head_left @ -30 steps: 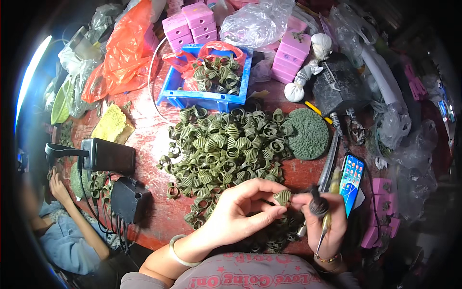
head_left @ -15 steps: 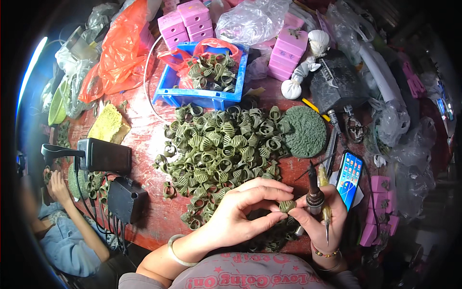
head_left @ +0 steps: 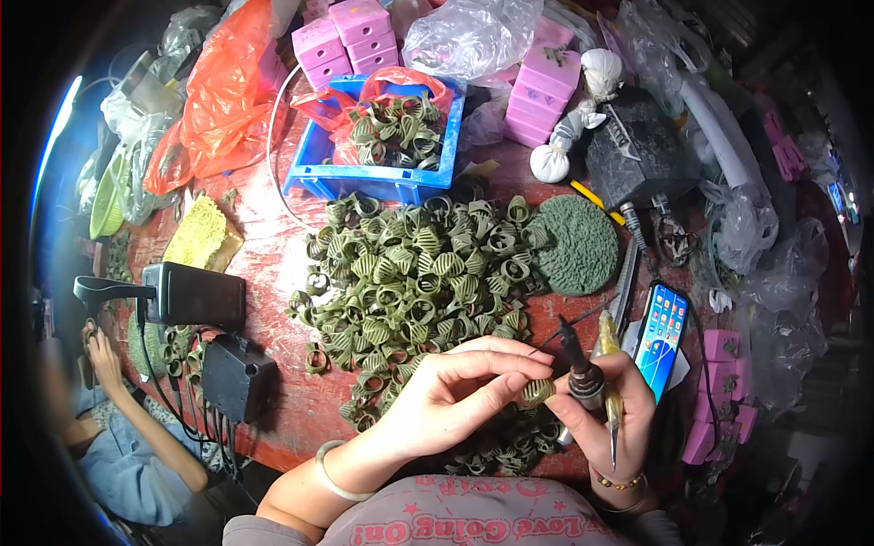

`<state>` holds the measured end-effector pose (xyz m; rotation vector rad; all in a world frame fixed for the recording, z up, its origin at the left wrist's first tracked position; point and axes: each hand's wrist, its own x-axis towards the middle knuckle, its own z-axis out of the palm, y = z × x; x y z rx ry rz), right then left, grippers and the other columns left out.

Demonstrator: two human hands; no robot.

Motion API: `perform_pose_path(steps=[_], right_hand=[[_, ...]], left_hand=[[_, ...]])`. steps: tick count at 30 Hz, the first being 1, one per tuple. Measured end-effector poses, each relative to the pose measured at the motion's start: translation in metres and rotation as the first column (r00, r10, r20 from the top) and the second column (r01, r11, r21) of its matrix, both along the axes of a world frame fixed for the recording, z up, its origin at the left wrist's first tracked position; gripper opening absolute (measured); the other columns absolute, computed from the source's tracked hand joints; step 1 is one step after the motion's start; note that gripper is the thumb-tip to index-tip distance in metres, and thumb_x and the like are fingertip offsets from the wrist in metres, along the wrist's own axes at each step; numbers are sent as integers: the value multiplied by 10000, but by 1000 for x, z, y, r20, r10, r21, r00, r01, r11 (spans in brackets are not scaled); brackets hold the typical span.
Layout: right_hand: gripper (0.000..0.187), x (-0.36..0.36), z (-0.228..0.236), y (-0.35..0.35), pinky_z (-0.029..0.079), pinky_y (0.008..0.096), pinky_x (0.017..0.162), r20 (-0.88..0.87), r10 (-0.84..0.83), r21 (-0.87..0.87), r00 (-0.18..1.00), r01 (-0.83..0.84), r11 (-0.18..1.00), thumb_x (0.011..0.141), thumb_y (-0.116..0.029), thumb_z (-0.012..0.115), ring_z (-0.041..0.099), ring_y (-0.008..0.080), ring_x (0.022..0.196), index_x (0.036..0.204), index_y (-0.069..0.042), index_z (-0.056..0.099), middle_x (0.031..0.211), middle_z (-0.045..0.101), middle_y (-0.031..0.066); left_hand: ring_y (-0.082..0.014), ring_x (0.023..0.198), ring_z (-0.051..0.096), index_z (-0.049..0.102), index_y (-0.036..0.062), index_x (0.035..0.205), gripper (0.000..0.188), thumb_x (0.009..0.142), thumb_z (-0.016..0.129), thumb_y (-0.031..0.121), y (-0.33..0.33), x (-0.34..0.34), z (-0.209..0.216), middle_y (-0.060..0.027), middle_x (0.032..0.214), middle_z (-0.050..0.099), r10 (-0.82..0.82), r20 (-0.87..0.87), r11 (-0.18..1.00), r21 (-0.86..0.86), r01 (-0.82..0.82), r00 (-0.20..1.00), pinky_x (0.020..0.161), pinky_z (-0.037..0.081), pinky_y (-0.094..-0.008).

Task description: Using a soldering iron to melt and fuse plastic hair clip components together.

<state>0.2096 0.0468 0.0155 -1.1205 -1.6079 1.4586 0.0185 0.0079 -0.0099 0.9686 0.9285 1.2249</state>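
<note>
My left hand (head_left: 455,396) pinches a small green ribbed loop piece (head_left: 537,392) between thumb and fingers, low over the near edge of the red table. My right hand (head_left: 605,420) grips a dark soldering iron (head_left: 575,361) with its tip pointing up and away, and a yellow-handled tool also runs down through the palm. The two hands touch at the loop piece. Just beyond them lies a big heap of the same green loop pieces (head_left: 410,282).
A blue tray (head_left: 314,180) holds more green loops in a red bag. A round green pad (head_left: 575,244), a lit phone (head_left: 662,337), two black power boxes (head_left: 196,296), a yellow sponge (head_left: 202,232), pink boxes (head_left: 350,36) and plastic bags surround the heap. Another person sits lower left (head_left: 118,437).
My hands have drawn closer together, and the loop piece now sits against the iron hand. The view has shifted slightly.
</note>
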Motion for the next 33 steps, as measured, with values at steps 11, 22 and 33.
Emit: perform_pose_path(steps=[11,22,33], right_hand=[[256,-4,12,4,439,200,605,128,-140,187,982,115,976,809,-78,737,559,54,678,979,11,568,796,633,12],[422,2,5,5,501,229,751,-129,-5,-56,992,-2,998,751,-26,785,651,132,883,1072,26,516,924,676,72],[318,0,-3,1,480,227,745,-66,25,24,997,-23,999,781,-18,756,604,78,836,1030,7,560,923,663,41]], left_hand=[[-241,1118,582,589,-58,1164,317,849,594,-94,-5,-4,3,-169,1262,518,4,263,987,-158,39,965,959,486,-330],[-205,1147,546,513,-13,1162,378,817,603,-138,-5,3,1,-169,1257,530,48,213,999,-11,-47,976,965,463,-325],[-206,1086,564,589,-41,1111,327,798,630,-124,-3,1,3,-128,1128,551,-52,-64,989,134,60,997,926,505,-330]])
